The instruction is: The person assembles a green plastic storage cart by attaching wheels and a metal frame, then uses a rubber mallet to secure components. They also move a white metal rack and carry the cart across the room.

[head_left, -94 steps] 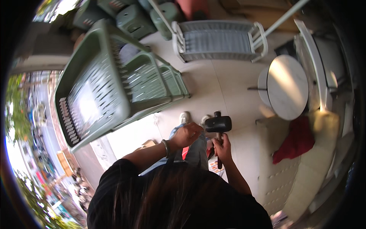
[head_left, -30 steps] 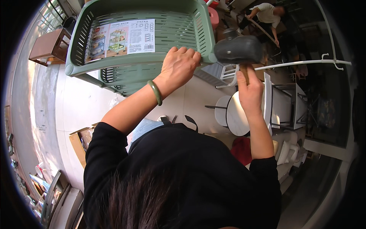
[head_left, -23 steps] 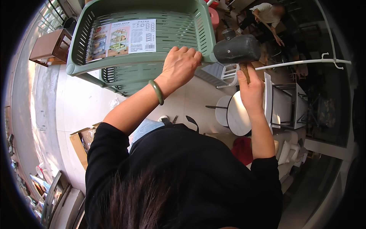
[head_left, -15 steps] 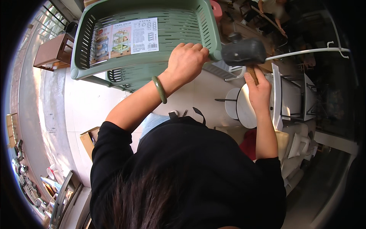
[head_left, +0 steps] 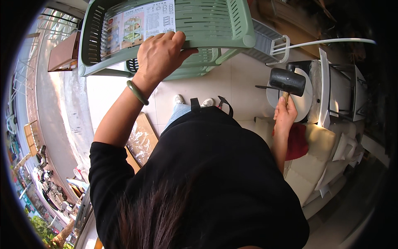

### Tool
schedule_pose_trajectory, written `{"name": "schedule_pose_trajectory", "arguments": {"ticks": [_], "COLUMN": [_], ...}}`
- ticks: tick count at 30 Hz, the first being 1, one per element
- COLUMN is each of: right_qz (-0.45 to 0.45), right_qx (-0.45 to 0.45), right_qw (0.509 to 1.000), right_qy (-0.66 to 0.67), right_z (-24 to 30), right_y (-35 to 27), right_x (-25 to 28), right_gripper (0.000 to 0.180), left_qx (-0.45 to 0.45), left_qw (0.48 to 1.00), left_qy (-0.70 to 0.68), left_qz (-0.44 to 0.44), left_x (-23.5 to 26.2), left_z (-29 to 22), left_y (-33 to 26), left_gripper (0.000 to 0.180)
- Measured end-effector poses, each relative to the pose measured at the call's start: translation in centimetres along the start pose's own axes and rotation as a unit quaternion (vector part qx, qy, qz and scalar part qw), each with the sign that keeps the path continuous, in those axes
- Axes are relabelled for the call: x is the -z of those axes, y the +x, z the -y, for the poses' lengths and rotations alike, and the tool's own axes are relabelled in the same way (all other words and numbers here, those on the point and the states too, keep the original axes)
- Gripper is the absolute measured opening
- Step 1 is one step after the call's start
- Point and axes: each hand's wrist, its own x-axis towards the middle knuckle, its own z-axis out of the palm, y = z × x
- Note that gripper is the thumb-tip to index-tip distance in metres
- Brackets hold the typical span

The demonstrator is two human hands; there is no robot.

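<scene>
My left hand (head_left: 159,56) grips the front rim of a green slatted plastic shelf tray (head_left: 215,18) that carries a printed paper label (head_left: 139,25); a green bangle sits on that wrist. More green trays (head_left: 199,62) lie under it. My right hand (head_left: 285,116) holds the wooden handle of a black rubber mallet (head_left: 287,81), head up, to the right of the tray and apart from it. My black top and hair fill the lower middle of the view.
A grey slatted tray (head_left: 269,39) lies beyond the green one. A round white table top (head_left: 300,99), white metal frames (head_left: 340,91), a red cloth (head_left: 296,141) and a cream cushion (head_left: 306,166) stand at right. Wrapped flat boards (head_left: 141,141) lie on the tiled floor at left.
My right hand has brought the mallet down and away from the tray's right corner to beside my body. My left hand keeps its grip on the tray rim.
</scene>
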Motion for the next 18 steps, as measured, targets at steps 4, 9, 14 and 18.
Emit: {"name": "schedule_pose_trajectory", "arguments": {"ticks": [4, 9, 14, 18], "right_qz": [0.006, 0.019, 0.015, 0.017], "right_qx": [-0.028, -0.032, -0.039, -0.052], "right_qw": [0.999, 0.996, 0.998, 0.997], "right_qy": [0.039, 0.076, 0.055, 0.057], "right_z": [-2.2, -4.6, -6.1, -5.8], "right_y": [-1.9, -3.0, -3.0, -2.6], "right_x": [-0.1, 0.1, 1.3, 1.8], "right_gripper": [0.015, 0.011, 0.028, 0.027], "left_qx": [-0.001, -0.033, -0.034, -0.035], "left_qw": [1.000, 0.999, 0.998, 0.994], "left_qy": [0.015, 0.021, 0.026, 0.057], "left_qz": [0.017, 0.019, 0.052, 0.084], "left_x": [0.0, 0.2, 0.4, 1.6], "left_z": [0.5, 0.8, 3.0, 8.3], "left_y": [-0.6, -0.9, -2.0, -3.1], "left_gripper": [0.042, 0.040, 0.037, 0.036]}}
